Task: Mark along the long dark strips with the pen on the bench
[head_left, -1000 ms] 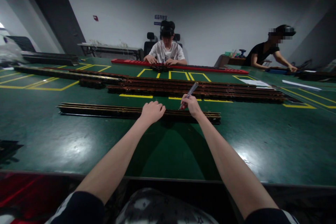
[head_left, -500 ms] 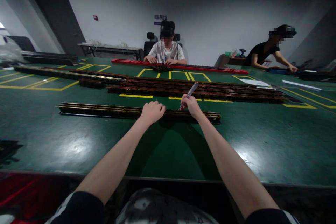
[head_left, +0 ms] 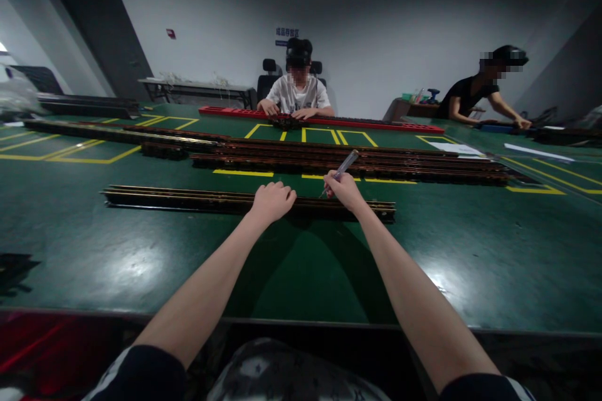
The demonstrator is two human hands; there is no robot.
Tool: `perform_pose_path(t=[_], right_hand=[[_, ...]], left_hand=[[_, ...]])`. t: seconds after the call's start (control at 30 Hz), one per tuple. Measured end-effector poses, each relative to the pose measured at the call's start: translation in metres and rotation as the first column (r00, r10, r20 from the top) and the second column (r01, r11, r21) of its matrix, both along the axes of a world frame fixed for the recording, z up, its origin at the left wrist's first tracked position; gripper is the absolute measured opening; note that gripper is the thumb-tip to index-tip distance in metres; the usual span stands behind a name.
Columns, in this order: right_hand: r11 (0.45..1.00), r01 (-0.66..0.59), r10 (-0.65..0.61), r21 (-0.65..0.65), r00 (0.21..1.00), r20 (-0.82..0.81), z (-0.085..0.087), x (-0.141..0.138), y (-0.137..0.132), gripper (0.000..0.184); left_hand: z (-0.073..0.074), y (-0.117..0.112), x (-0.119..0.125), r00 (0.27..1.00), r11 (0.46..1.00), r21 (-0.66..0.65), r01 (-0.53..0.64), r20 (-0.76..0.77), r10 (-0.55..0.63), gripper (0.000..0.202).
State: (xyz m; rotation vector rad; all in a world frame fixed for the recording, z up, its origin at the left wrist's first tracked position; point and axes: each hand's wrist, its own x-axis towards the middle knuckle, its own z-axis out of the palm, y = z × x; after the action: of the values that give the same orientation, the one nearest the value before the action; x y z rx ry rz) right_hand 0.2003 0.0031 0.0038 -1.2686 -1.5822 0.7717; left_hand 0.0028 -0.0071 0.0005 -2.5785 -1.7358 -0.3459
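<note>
A long black metal rail (head_left: pixel 179 195) with brassy edges lies lengthwise across the table in front of me. My left hand (head_left: pixel 274 202) is closed over the rail near its middle, fingers curled over the far edge. In my right hand (head_left: pixel 342 189) is a slim tool with a clear, purplish handle, which looks like a small screwdriver (head_left: pixel 348 161). It is tilted, its thin tip pointing down at the rail just right of my left hand. Whether the tip touches the rail I cannot tell.
Beyond the rail lies a stack of similar dark rails (head_left: pixel 305 156) on the green table (head_left: pixel 301 276). A co-worker (head_left: pixel 297 91) sits opposite behind a long red strip (head_left: pixel 376 125); another person (head_left: pixel 475 94) works at the far right. A dark part (head_left: pixel 16 269) lies near left.
The screwdriver's handle has tipped slightly to the right in my right hand. My left hand and the rail stay in place.
</note>
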Motion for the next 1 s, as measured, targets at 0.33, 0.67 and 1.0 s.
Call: perform_pose_path(t=[0.33, 0.67, 1.0], right_hand=[[0.999, 0.033, -0.033, -0.012, 0.999, 0.012, 0.003, -0.004, -0.002, 0.031], [0.996, 0.061, -0.060, -0.070, 0.998, 0.012, 0.006, -0.007, -0.003, 0.032], [0.990, 0.094, -0.093, -0.105, 0.996, 0.020, 0.016, -0.011, -0.012, 0.034]], left_hand=[[-0.001, 0.001, 0.000, 1.000, 1.000, 0.008, 0.006, -0.001, -0.006, 0.051], [0.000, 0.001, 0.000, 1.000, 1.000, 0.028, 0.000, -0.016, 0.000, 0.050], [-0.001, 0.001, 0.000, 1.000, 1.000, 0.012, 0.008, 0.014, -0.009, 0.052]])
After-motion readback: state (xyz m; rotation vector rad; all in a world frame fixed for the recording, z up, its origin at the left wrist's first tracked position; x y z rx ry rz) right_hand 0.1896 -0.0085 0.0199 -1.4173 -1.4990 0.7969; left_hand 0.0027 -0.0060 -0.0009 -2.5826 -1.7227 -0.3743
